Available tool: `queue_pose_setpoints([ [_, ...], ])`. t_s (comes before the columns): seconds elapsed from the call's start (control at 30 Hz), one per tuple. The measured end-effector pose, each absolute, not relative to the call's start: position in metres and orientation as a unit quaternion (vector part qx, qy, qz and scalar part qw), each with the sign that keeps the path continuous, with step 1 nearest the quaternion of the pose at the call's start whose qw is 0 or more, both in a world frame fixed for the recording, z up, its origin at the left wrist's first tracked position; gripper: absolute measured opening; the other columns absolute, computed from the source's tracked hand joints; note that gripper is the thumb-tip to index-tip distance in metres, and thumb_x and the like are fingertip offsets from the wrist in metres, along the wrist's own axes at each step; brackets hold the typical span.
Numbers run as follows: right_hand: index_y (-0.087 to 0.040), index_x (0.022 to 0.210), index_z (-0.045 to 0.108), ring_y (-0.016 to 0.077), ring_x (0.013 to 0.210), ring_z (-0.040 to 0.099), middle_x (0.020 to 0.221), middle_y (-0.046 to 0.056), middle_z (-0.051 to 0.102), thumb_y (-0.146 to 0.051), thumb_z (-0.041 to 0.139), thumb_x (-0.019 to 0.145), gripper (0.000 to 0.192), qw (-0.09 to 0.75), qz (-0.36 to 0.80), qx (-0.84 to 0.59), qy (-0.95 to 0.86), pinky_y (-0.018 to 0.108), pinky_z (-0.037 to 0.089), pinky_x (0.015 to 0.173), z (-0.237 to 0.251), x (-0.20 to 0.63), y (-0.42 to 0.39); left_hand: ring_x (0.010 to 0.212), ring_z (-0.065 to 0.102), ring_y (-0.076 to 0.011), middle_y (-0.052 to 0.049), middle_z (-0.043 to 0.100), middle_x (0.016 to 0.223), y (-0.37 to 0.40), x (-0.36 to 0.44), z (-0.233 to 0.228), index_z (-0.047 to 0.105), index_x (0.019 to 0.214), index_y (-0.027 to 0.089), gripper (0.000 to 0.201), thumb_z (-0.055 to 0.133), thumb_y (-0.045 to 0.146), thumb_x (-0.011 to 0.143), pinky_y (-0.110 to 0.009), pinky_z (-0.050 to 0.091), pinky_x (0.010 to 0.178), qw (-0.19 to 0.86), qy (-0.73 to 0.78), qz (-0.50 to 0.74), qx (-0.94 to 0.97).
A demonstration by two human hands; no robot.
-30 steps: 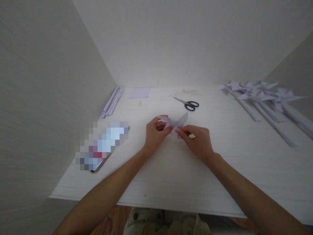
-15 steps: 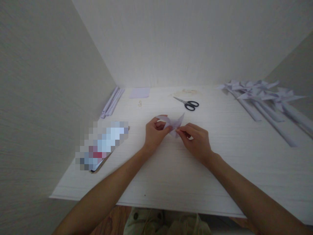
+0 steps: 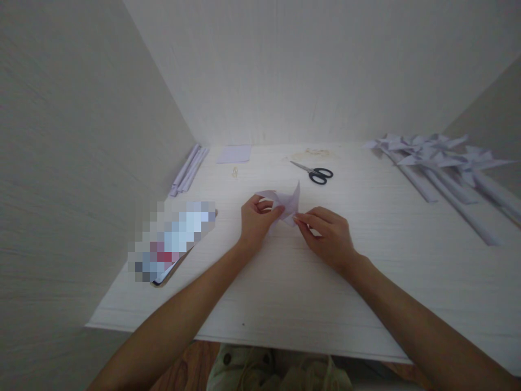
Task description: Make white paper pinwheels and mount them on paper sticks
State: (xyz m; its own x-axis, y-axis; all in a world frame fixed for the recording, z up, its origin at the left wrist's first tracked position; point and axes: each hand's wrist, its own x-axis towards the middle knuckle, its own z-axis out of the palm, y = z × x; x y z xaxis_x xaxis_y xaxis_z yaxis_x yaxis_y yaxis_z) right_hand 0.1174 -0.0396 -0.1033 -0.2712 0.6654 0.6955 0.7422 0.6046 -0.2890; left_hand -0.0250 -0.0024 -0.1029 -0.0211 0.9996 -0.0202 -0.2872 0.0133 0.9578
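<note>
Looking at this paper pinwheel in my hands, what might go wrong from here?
The thin paper pinwheel might crease or tear where your left hand and right hand pinch it. The scissors lie just beyond with their tip bare, so a careless reach could meet it. The pinwheels at the right overlap, so lifting one might snag another.

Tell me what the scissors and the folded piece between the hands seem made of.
Scissors: blades probably metal, grey with a faint sheen; handles likely plastic, black and smooth-looking. Folded piece: apparently thin, matte paper, pale lilac, with crisp points.
</note>
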Motion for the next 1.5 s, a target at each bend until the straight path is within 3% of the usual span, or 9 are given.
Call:
queue_pose_setpoints([
  [0.2, -0.014, 0.060, 0.058, 0.0096, 0.047, 0.046, 0.051, 0.001, 0.052, -0.020, 0.048, 0.077, 0.021, 0.373, -0.067, -0.479, -0.792, 0.020, 0.035, 0.046, -0.1024, 0.1133, -0.0403, 0.052, 0.059, -0.0114, 0.000, 0.063, 0.065, -0.0027, -0.0243, -0.1036, 0.056, 0.081, 0.013, 0.034, 0.068, 0.016, 0.049, -0.022, 0.046, 0.051, 0.541, 0.451, 0.563, 0.432],
  [0.6, -0.015, 0.067, 0.058, 0.0125, 0.057, 0.048, 0.060, 0.004, 0.057, -0.011, 0.045, 0.075, 0.016, 0.339, -0.074, -0.460, -0.817, 0.022, 0.037, 0.055, -0.1019, 0.1119, -0.0424, 0.052, 0.058, -0.0099, 0.002, 0.062, 0.061, -0.0046, -0.0233, -0.1015, 0.055, 0.082, 0.013, 0.034, 0.066, 0.012, 0.050, -0.020, 0.045, 0.051, 0.512, 0.451, 0.574, 0.454],
  [1.1, -0.015, 0.065, 0.057, 0.0097, 0.049, 0.047, 0.054, 0.001, 0.054, -0.015, 0.048, 0.075, 0.014, 0.402, -0.048, -0.479, -0.779, 0.020, 0.038, 0.048, -0.1013, 0.1118, -0.0428, 0.052, 0.059, -0.0113, 0.000, 0.064, 0.065, -0.0003, -0.0243, -0.1099, 0.053, 0.069, 0.014, 0.026, 0.070, 0.016, 0.049, -0.025, 0.047, 0.056, 0.586, 0.406, 0.579, 0.395],
  [1.5, -0.015, 0.060, 0.055, 0.0097, 0.049, 0.047, 0.054, 0.002, 0.054, -0.017, 0.048, 0.075, 0.017, 0.394, -0.004, -0.509, -0.765, 0.020, 0.037, 0.047, -0.1012, 0.1094, -0.0426, 0.052, 0.058, -0.0106, 0.000, 0.064, 0.065, -0.0033, -0.0228, -0.1055, 0.054, 0.073, 0.014, 0.028, 0.069, 0.018, 0.050, -0.022, 0.046, 0.052, 0.543, 0.437, 0.573, 0.431],
])
